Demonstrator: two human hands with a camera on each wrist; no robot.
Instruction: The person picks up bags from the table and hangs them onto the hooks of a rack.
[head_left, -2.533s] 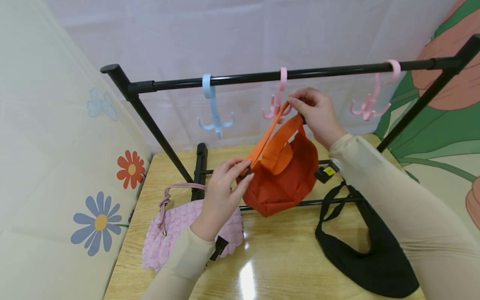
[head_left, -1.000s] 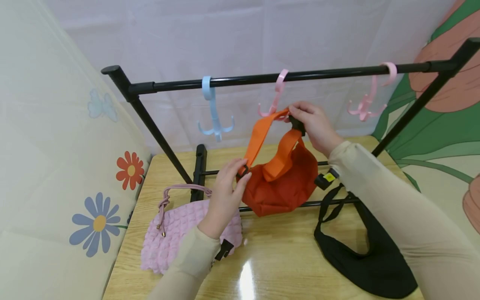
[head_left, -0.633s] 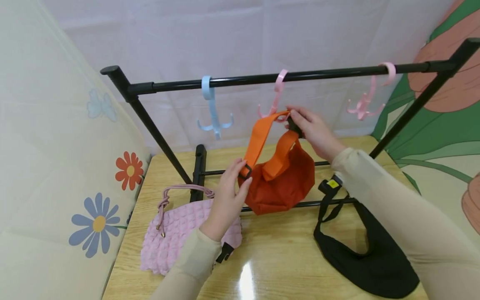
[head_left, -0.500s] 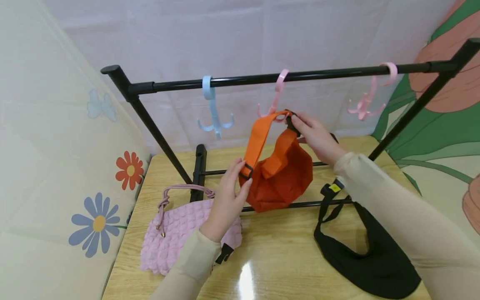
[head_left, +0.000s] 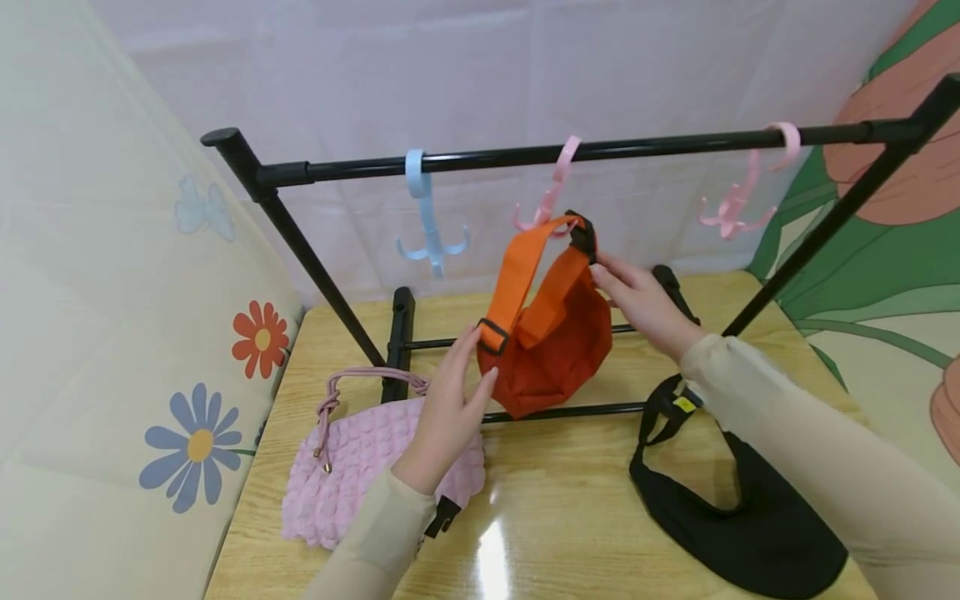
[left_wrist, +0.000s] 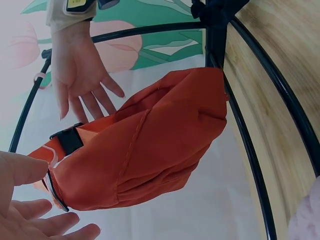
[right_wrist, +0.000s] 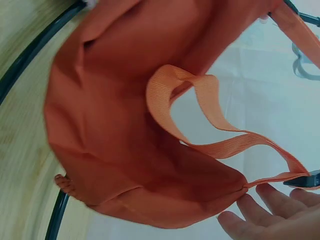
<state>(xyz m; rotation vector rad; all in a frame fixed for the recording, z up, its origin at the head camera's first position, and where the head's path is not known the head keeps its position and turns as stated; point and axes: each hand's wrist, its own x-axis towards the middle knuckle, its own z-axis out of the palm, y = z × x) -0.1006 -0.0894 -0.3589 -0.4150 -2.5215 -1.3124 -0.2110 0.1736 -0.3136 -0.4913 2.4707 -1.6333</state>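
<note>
The orange bag (head_left: 573,358) seems hung by its strap (head_left: 517,267) from the middle pink hook (head_left: 559,172); nothing is gripped by the left hand (head_left: 447,404) or right hand (head_left: 645,304), fingers loosely extended at its sides. The strap could be shed if the hook (visibly tilted) is swung.

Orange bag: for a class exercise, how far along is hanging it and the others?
Done: the orange bag seems to hang by its strap from the middle pink hook. In hand: the left hand and right hand are at its sides, fingers loose, perhaps steadying it. Left, probably: hanging the pink bag and black bag, which lie on the table.
</note>
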